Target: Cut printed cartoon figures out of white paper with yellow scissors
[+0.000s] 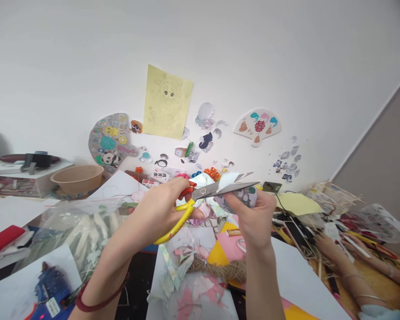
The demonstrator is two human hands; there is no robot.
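My left hand (171, 202) is closed on scissors (183, 224) with yellow and red handles. Their blades point right and stand slightly apart, with a white flap of paper (227, 180) at them. In my right hand (255, 218) is a paper cutout (236, 201), greyish, with a dark line drawing and a green spot. The thumb lies across its front, and part of it is hidden by the fingers. Both hands are raised above the table, close together. Below them lie pink and pale green paper scraps (200, 289) and a coil of brown twine (216, 268).
A tan bowl (77, 178) and a clear plastic bag (86, 231) with white pieces are at left. White paper sheets (306, 275) lie at right. Another person's hands (336, 255) work at far right among cables and tools. Drawings, including a yellow sheet (168, 104), hang on the wall.
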